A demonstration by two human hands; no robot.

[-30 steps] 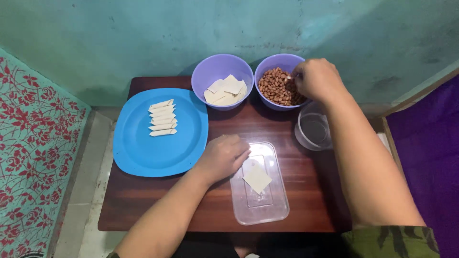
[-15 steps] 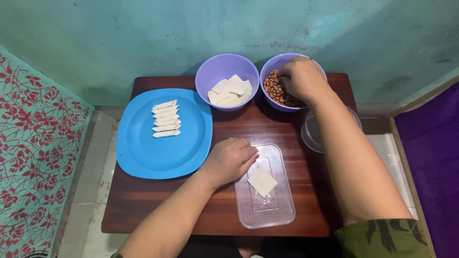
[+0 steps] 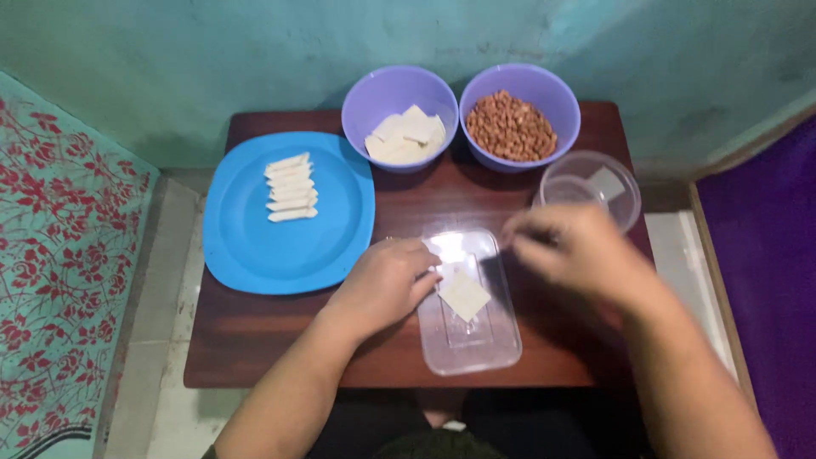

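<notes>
A thin white square of dough lies on a clear plastic lid at the table's front. My left hand rests on the lid's left edge, its fingertips pressing the square's left corner. Blurred by motion, my right hand hovers just right of the lid with its fingers bunched; what they hold is hidden. At the back stand a purple bowl of peanuts and a purple bowl of white squares. A blue plate on the left carries several rolled white pieces.
A round clear container sits at the table's right, behind my right hand. The small dark wooden table stands against a teal wall. A red floral cloth is on the left and a purple cloth on the right.
My right hand has left the peanut bowl and come down towards the clear lid. My left hand has stayed on the lid and the white square.
</notes>
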